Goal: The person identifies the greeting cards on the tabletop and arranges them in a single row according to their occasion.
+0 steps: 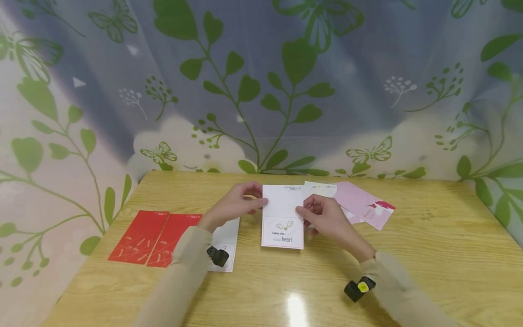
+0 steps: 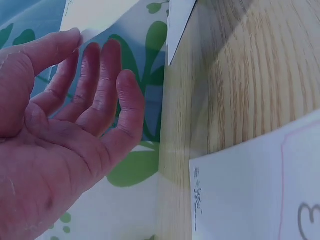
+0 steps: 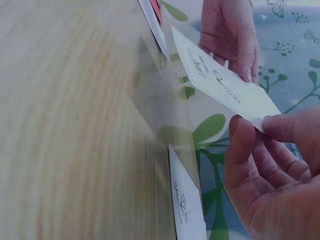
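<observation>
From the head view I see my left hand [image 1: 234,205] and my right hand [image 1: 327,219] holding a white card [image 1: 283,217] between them, just above the wooden surface [image 1: 429,254]. The card bears a small winged drawing and the word "heart" on its lower half. My left grip pinches the card's upper left edge; my right grip pinches its right edge. Right of the white card, partly behind my right hand, lie a pale card [image 1: 320,189] and a pink card [image 1: 367,205], overlapping. Left of the white card, beneath my left forearm, lies another white card [image 1: 225,243], and further left two red envelopes [image 1: 154,237] sit side by side.

In the left wrist view, my left hand [image 2: 65,130] shows palm and fingers: the thumb and fingertips close on a corner of the white card [image 2: 97,15] at the top of the frame. Below the held card, a second white card [image 2: 250,195] lies flat on the surface [image 2: 240,85].

In the right wrist view, my right hand [image 3: 272,175] pinches the near corner of the white card [image 3: 225,85] between thumb and forefinger; the card stands tilted, lifted off the surface [image 3: 75,125]. My left hand [image 3: 230,35] holds its far edge. Beneath the white card another card [image 3: 186,200] lies on the surface, edge-on to this camera.
</observation>
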Action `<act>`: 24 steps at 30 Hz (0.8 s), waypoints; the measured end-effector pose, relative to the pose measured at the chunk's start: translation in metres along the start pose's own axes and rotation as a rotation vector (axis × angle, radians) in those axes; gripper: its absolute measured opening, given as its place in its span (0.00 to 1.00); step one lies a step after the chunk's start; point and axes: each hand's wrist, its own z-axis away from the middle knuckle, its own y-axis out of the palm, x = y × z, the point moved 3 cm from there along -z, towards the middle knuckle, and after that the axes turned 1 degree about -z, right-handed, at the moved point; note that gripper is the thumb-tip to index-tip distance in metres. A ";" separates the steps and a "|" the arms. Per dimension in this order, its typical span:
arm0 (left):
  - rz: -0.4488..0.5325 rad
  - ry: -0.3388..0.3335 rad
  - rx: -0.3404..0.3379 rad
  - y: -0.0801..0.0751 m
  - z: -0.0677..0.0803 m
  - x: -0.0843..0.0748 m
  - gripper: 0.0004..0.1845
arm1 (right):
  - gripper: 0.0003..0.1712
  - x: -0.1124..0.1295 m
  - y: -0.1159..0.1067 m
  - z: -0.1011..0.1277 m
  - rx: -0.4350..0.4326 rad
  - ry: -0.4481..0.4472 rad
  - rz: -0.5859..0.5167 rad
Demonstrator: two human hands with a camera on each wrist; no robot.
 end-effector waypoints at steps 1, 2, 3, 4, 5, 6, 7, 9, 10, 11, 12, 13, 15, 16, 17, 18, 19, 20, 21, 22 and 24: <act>0.002 0.000 -0.007 -0.001 0.001 0.000 0.16 | 0.11 0.000 0.002 0.001 0.006 0.000 -0.001; 0.004 0.001 -0.015 -0.002 0.002 0.000 0.16 | 0.10 0.000 0.005 0.001 0.010 -0.002 -0.004; 0.006 0.002 -0.021 -0.003 0.002 0.000 0.17 | 0.10 0.000 0.007 0.002 0.012 -0.007 -0.001; 0.004 0.005 -0.026 -0.004 0.003 0.000 0.18 | 0.10 0.001 0.009 0.002 0.013 -0.016 0.003; 0.003 0.007 -0.028 -0.004 0.004 0.000 0.19 | 0.10 0.001 0.010 0.002 0.009 -0.032 0.017; 0.001 0.010 -0.029 -0.005 0.005 0.000 0.19 | 0.11 0.002 0.012 0.002 0.004 -0.054 0.032; 0.000 0.012 -0.027 -0.006 0.006 0.000 0.19 | 0.13 0.003 0.013 0.002 -0.004 -0.076 0.050; -0.008 0.018 -0.022 -0.007 0.008 0.000 0.18 | 0.17 0.006 0.014 0.002 -0.036 -0.127 0.098; -0.013 0.021 -0.020 -0.007 0.009 0.000 0.17 | 0.20 0.007 0.014 0.002 -0.054 -0.153 0.120; -0.019 0.023 -0.017 -0.008 0.010 0.000 0.17 | 0.23 0.009 0.014 0.002 -0.072 -0.180 0.144; -0.026 0.026 -0.014 -0.008 0.011 0.000 0.17 | 0.25 0.011 0.014 0.002 -0.086 -0.201 0.156; -0.033 0.028 -0.010 -0.008 0.012 0.001 0.17 | 0.26 0.013 0.014 0.001 -0.099 -0.218 0.164; -0.045 0.026 -0.001 -0.009 0.013 0.001 0.17 | 0.27 0.015 0.014 0.000 -0.113 -0.252 0.172; -0.048 0.026 0.007 -0.010 0.014 0.002 0.17 | 0.26 0.016 0.015 0.000 -0.116 -0.264 0.168; -0.052 0.025 0.015 -0.011 0.015 0.002 0.17 | 0.25 0.017 0.016 -0.001 -0.115 -0.272 0.164; -0.057 0.026 0.019 -0.012 0.016 0.002 0.17 | 0.23 0.017 0.017 -0.002 -0.112 -0.272 0.156; -0.062 0.028 0.022 -0.013 0.016 0.002 0.17 | 0.22 0.017 0.019 -0.002 -0.106 -0.274 0.153; -0.070 0.032 0.023 -0.014 0.017 0.002 0.16 | 0.20 0.016 0.020 -0.003 -0.101 -0.271 0.147; -0.085 0.043 0.022 -0.015 0.017 0.002 0.16 | 0.18 0.016 0.022 -0.004 -0.096 -0.267 0.140; -0.106 0.058 0.020 -0.016 0.017 0.001 0.15 | 0.17 0.016 0.023 -0.005 -0.091 -0.263 0.133; -0.155 0.087 0.012 -0.018 0.018 0.001 0.13 | 0.16 0.015 0.027 -0.006 -0.080 -0.263 0.130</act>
